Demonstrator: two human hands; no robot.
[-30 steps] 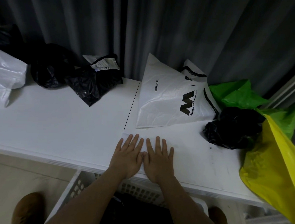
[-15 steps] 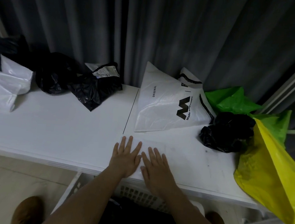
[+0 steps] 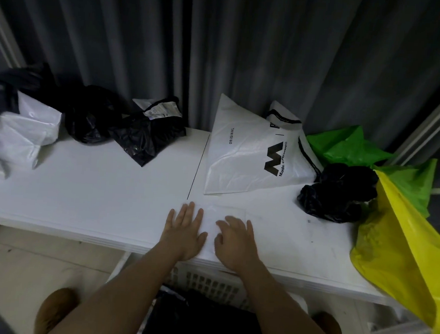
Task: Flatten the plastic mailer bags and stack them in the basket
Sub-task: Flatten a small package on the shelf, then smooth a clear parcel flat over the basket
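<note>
Both hands [image 3: 209, 234] flat on mailer [image 3: 229, 213]

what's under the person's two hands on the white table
A small flat clear plastic mailer bag, pressed by the left hand and right hand. Its covered parts cannot be seen.

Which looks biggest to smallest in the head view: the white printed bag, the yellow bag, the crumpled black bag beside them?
1. Yellow bag, though it is nearest the camera, so unsure.
2. White printed bag.
3. Crumpled black bag.
</note>
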